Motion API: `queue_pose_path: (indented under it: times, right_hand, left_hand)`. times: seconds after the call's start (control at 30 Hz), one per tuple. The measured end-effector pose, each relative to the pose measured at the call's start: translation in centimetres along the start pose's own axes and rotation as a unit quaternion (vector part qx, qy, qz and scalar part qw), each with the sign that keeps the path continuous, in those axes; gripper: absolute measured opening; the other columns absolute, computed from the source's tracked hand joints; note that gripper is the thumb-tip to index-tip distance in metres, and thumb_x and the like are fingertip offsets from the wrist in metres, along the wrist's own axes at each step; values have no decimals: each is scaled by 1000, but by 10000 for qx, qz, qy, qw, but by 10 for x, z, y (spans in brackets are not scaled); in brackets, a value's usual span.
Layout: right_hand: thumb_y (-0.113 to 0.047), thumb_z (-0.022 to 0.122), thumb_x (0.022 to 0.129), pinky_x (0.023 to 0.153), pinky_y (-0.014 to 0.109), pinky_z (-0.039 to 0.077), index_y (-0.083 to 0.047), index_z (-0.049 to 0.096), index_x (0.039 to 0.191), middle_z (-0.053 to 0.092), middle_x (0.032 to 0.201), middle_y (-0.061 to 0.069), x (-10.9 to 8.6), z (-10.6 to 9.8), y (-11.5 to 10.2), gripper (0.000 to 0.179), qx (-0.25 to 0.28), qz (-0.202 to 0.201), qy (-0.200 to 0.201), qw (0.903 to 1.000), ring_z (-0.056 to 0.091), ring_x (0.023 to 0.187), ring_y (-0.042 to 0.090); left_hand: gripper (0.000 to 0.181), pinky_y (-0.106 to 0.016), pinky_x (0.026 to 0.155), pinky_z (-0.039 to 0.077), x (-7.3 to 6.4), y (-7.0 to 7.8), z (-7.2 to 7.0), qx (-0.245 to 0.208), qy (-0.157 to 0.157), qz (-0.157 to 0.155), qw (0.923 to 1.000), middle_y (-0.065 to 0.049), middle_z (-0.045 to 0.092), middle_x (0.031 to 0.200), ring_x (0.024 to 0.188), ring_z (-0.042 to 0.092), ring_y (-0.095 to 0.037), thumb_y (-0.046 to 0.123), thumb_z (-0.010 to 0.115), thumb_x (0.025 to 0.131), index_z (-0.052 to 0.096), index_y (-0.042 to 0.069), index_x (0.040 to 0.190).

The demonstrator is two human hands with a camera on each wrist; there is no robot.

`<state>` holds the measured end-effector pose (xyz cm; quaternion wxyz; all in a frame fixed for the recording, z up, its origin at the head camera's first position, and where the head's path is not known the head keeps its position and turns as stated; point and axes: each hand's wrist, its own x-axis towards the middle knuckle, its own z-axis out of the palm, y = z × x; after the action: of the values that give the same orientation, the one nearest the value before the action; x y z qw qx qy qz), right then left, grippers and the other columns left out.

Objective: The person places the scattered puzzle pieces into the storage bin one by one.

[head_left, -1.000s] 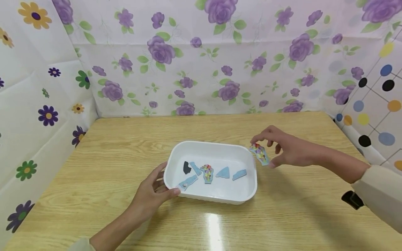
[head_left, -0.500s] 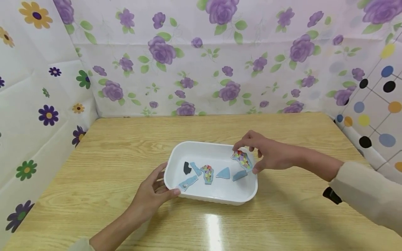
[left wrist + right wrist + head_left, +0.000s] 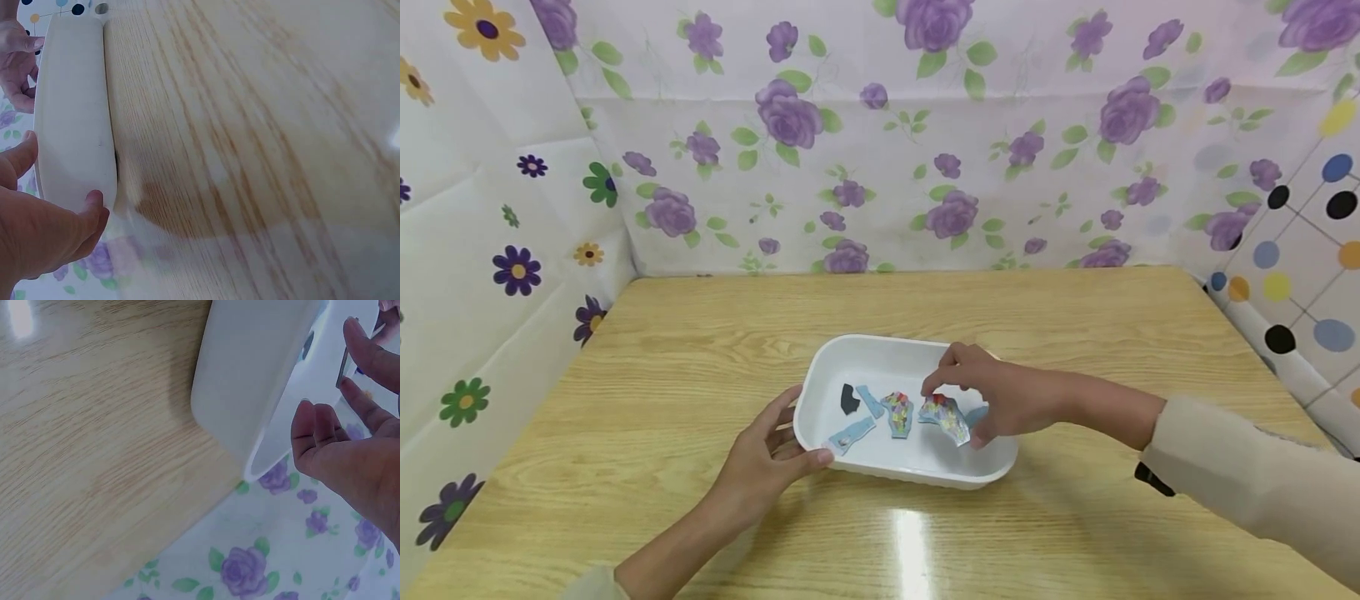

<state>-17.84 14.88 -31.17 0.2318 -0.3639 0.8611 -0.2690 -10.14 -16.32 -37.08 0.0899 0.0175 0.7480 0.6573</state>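
Note:
A white plastic tray [image 3: 910,478] lies in the middle of the head view. My left hand [image 3: 756,471] grips its left end, thumb over the near rim and fingers behind the end wall. Above the tray's right half, my right hand [image 3: 996,396] pinches a colourful puzzle piece [image 3: 949,419], seen edge-on in the right wrist view. Inside the tray lie another colourful piece [image 3: 898,414], a black piece [image 3: 849,399], a narrow light blue piece [image 3: 870,401] and a longer blue piece [image 3: 853,434]. Blue pieces under the right hand are mostly hidden.
The tray stands on a wood-grain table [image 3: 715,333]. Flower-patterned sheeting [image 3: 880,183] hangs behind the table and at the left, with dotted sheeting [image 3: 1300,275] at the right. A small black object [image 3: 1153,479] shows beneath the right sleeve.
My right hand has carried the colourful puzzle piece leftward, from beyond the tray's right rim to above its inside. My left hand keeps its grip on the tray.

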Motion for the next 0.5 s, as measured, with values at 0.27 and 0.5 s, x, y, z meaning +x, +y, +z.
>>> queue_pose_path:
  times: [0.27, 0.5]
  right_hand:
    - [-6, 81, 74, 93, 36, 45, -18, 56, 131, 38, 123, 1, 7, 9, -7, 63, -438, 63, -241, 9987, 34, 119, 21]
    - [-9, 74, 84, 101, 48, 44, -16, 57, 127, 38, 127, 4, 2, 1, -4, 46, -84, 165, -17, 9998, 41, 120, 31]
  left_hand:
    - [89, -29, 87, 58, 2, -1, 0, -49, 1, -15, 10000, -21, 47, 133, 118, 55, -36, 3, 80, 77, 30, 15, 150]
    - [89, -29, 87, 58, 2, -2, -1, -45, 1, -3, 10000, -21, 47, 133, 118, 56, -36, 3, 80, 77, 30, 15, 150]
